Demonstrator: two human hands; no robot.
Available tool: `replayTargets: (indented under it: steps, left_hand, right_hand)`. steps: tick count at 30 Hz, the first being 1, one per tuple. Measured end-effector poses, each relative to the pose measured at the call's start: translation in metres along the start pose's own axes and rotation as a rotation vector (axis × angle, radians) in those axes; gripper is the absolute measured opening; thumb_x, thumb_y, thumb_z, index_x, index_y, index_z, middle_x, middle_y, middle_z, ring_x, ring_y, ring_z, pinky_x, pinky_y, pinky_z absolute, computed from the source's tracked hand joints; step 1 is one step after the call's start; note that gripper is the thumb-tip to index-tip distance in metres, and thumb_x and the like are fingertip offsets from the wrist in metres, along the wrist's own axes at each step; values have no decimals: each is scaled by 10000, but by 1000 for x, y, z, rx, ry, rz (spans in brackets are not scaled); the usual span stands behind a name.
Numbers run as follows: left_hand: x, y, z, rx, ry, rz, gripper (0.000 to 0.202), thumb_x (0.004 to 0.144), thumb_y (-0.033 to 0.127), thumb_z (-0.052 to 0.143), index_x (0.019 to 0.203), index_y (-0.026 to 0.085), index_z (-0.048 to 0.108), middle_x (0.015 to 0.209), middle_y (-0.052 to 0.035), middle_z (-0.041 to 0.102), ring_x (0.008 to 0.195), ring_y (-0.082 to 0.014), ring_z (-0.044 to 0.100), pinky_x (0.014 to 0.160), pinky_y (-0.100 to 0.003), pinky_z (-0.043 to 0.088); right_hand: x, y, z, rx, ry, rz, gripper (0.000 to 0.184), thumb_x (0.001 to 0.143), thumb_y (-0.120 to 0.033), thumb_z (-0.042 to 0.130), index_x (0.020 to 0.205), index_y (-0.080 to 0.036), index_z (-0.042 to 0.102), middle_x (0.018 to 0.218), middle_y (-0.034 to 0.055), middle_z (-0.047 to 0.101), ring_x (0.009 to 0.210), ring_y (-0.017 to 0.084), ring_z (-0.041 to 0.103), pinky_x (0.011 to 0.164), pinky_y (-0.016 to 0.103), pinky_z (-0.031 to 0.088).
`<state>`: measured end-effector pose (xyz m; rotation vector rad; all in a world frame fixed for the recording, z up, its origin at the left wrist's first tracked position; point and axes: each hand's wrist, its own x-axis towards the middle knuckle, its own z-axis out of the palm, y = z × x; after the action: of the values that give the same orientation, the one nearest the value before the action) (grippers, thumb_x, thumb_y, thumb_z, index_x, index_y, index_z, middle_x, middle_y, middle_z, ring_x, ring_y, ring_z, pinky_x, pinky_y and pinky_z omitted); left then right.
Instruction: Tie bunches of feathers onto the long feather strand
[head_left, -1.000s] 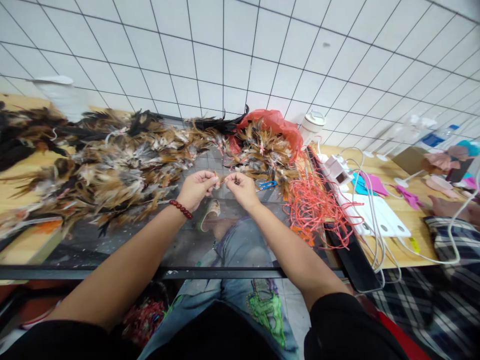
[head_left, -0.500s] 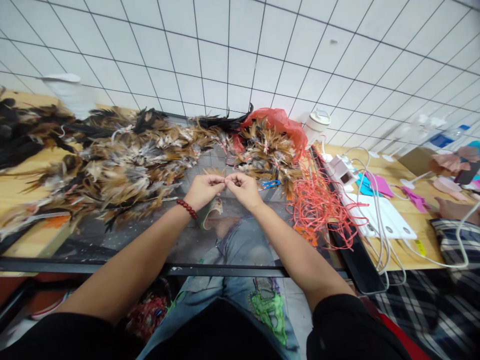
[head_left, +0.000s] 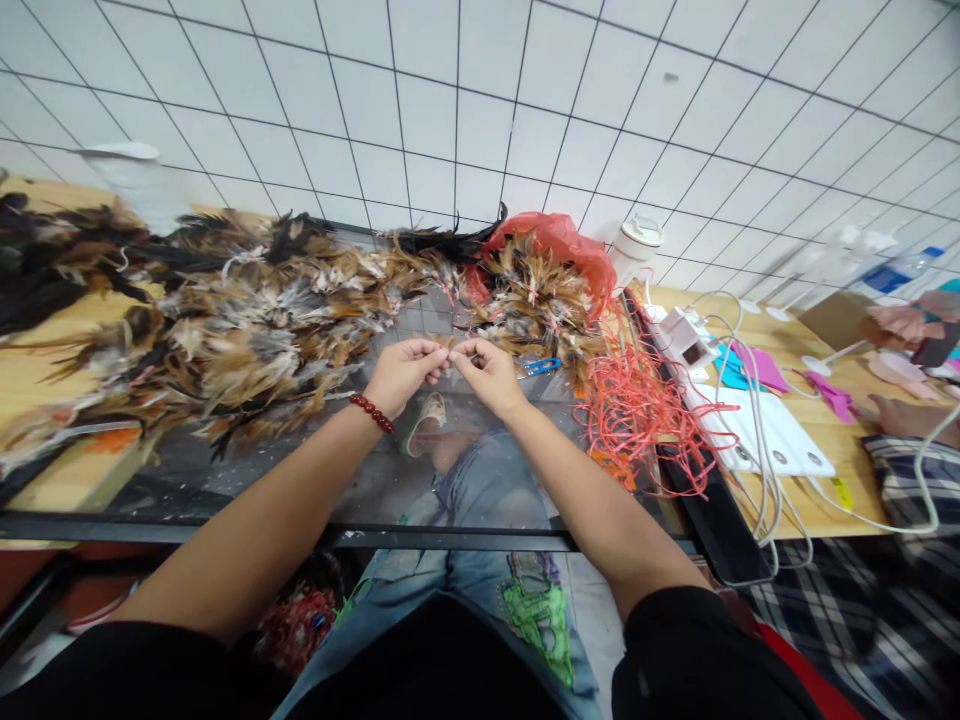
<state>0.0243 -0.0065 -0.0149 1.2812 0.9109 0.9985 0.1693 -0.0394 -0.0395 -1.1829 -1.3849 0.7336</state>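
Observation:
My left hand (head_left: pixel 405 372), with a dark red bead bracelet (head_left: pixel 372 412) at its wrist, and my right hand (head_left: pixel 489 374) meet fingertip to fingertip over the glass tabletop (head_left: pixel 300 485). Both are closed in a pinch on what looks like a brown feather, mostly hidden by the fingers. Just right of my right hand lies a pair of small blue-handled snips (head_left: pixel 541 367). Tied bunches of brown and grey feathers (head_left: pixel 262 335) spread out to the left, and another feather pile (head_left: pixel 536 295) sits beyond my right hand on a red plastic bag (head_left: pixel 559 238).
A tangle of red string (head_left: pixel 630 410) lies to the right, beside a white power strip with cables (head_left: pixel 686 345). A white lidded cup (head_left: pixel 636 245) stands by the tiled wall. At far right, a person's plaid sleeve (head_left: pixel 911 470) rests near the table edge.
My hands stay at the same spot with fingertips together. The left fingers have shifted and curled a little, and the tip showing above them has changed position slightly.

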Motion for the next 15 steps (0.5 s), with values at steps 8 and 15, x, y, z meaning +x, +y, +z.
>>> replayTargets:
  steps: [8,15]
  left_hand:
    - [1,0,-3,-16,28,-30,278,521,323,829,636,129,666,551,-10,614,476,-83,513,499,-227,426]
    - [3,3,-5,-103,32,-55,317,422,245,858,627,131,646,564,2,615,477,-73,514,490,-214,415]
  right_hand:
    - [-1,-7,1,-44,-18,-11,161,769,-334,550,697,-190,545,632,-42,507,569,84,415,575,217,356]
    - [-2,-4,0,6,-52,19,154,756,-330,553,713,-183,560,634,-38,515,567,87,433,574,216,369]
